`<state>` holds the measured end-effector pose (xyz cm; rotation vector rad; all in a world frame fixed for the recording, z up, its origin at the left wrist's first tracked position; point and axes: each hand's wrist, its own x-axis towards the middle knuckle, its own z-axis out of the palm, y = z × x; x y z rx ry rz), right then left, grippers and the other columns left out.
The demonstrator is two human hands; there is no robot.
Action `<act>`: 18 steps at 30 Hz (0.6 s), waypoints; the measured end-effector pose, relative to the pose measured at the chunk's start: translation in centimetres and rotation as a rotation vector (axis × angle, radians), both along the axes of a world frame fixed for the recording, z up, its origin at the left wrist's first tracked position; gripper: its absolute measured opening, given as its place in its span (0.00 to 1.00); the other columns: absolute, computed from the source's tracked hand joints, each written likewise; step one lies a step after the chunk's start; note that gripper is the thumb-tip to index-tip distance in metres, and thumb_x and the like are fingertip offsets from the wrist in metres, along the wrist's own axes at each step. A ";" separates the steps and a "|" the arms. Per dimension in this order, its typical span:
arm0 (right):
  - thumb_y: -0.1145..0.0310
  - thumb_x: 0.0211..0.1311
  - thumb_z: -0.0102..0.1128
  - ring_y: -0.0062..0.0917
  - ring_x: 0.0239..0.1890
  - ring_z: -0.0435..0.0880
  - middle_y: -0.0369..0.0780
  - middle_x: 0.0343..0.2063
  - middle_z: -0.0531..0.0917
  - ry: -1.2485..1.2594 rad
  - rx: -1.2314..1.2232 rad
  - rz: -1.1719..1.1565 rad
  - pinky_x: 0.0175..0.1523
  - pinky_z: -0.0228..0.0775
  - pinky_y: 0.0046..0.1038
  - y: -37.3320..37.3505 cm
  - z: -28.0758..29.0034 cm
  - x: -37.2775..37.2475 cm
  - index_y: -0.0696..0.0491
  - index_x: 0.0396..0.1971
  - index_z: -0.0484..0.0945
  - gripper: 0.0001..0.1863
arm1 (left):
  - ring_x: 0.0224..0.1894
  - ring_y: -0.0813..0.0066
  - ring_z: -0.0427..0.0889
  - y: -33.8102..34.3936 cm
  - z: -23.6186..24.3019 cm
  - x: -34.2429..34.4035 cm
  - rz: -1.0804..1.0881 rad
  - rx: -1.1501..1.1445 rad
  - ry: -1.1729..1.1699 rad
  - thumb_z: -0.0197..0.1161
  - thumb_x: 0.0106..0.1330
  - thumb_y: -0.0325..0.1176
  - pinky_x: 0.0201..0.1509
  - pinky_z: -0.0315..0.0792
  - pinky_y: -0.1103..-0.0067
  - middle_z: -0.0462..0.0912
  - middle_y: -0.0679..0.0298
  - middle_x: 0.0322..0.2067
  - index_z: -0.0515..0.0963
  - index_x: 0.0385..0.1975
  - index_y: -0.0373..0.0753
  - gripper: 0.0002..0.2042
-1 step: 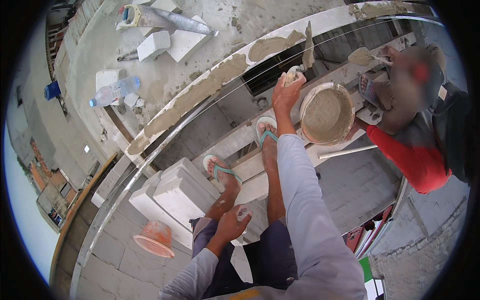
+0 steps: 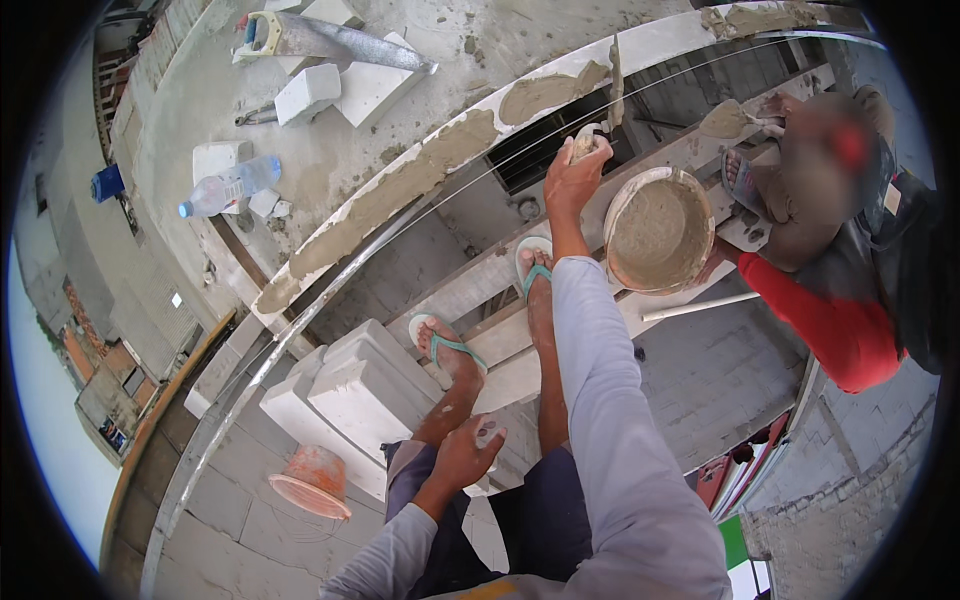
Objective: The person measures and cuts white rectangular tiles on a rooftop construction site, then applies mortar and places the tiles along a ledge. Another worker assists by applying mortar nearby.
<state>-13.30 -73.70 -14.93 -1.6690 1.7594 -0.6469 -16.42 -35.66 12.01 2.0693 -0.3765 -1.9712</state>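
My right hand is closed around the handle of a trowel. The trowel's blade stands nearly edge-on beside the top of a block wall, where wet mortar lies in a band. Just right of that hand is a round bucket with grey mortar in it. Over my left thigh, my left hand is curled closed; a pale grey patch shows at its fingers, and what they hold, if anything, is hidden. A string runs along the wall.
A co-worker in a red sleeve crouches at the right with another trowel. My sandalled feet stand on planks with gaps between them. White blocks and an orange bucket are lower left. Beyond the wall lie a handsaw and bottle.
The trowel blade has turned slightly and appears narrower. The view has shifted a little; both hands keep their grip and place.
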 end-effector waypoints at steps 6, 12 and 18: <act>0.80 0.70 0.60 0.57 0.60 0.70 0.61 0.57 0.68 0.154 -0.118 0.137 0.64 0.66 0.49 2.8 -7.1 1.0 0.59 0.76 0.59 0.36 | 0.58 0.50 0.89 -1.1 -0.4 1.4 0.046 -0.025 -0.013 0.66 0.77 0.47 0.63 0.79 0.64 0.88 0.47 0.55 0.81 0.60 0.33 0.23; 0.76 0.72 0.60 0.54 0.63 0.73 0.57 0.58 0.69 0.054 0.405 0.024 0.67 0.66 0.48 13.4 -5.6 -7.1 0.57 0.79 0.57 0.38 | 0.57 0.52 0.90 -1.5 0.0 1.1 0.015 -0.070 0.033 0.66 0.77 0.44 0.62 0.79 0.66 0.89 0.46 0.52 0.81 0.59 0.32 0.22; 0.62 0.77 0.61 0.55 0.65 0.80 0.57 0.64 0.78 0.102 0.367 0.203 0.66 0.74 0.48 17.7 14.7 -12.9 0.56 0.72 0.69 0.28 | 0.52 0.49 0.91 0.3 -1.5 0.0 0.048 -0.157 -0.003 0.67 0.75 0.47 0.58 0.82 0.63 0.91 0.47 0.48 0.82 0.58 0.34 0.23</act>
